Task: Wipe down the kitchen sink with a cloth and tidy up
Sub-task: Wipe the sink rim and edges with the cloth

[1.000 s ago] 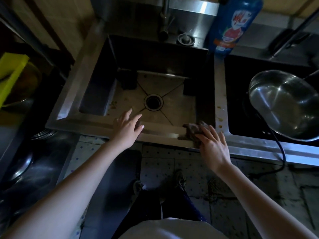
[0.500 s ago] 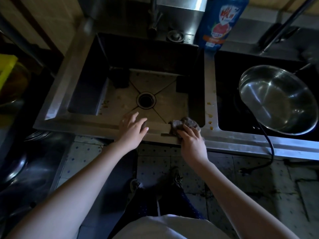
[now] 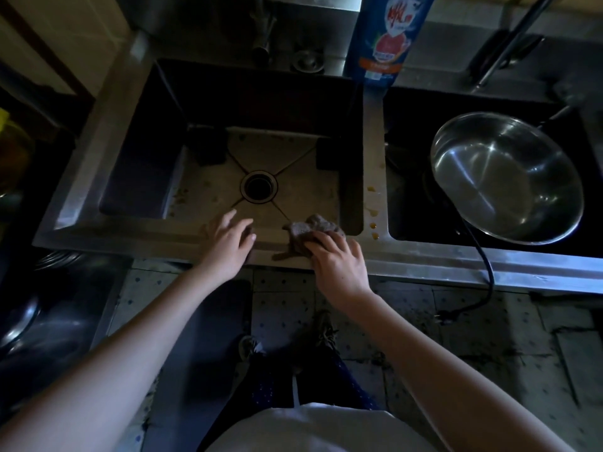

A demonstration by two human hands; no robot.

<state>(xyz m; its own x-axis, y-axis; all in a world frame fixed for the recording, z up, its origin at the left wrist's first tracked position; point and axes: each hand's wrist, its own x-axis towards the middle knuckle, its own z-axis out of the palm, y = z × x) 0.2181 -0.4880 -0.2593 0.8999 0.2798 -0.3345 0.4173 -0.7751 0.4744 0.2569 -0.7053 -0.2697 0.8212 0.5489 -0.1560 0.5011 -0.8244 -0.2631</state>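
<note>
A steel sink [image 3: 98, 132] with a round drain [image 3: 258, 186] fills the upper middle of the head view. Its floor carries brownish stains. A crumpled brown cloth [image 3: 310, 228] lies on the sink's front rim, and my right hand [image 3: 337, 261] presses down on its near side, fingers curled over it. My left hand [image 3: 228, 244] rests flat on the same rim just left of the cloth, fingers spread, holding nothing.
A blue detergent bottle [image 3: 386, 37] stands behind the divider. A steel pan [image 3: 509, 177] sits in the right basin [image 3: 408, 203], with a black cable [image 3: 483, 256] hanging over the front edge. Orange drips [image 3: 373, 226] mark the divider. A tap [image 3: 261, 37] is at the back.
My right hand has slid the cloth leftward along the front rim, from near the divider toward the middle. My left hand has stayed on the rim.
</note>
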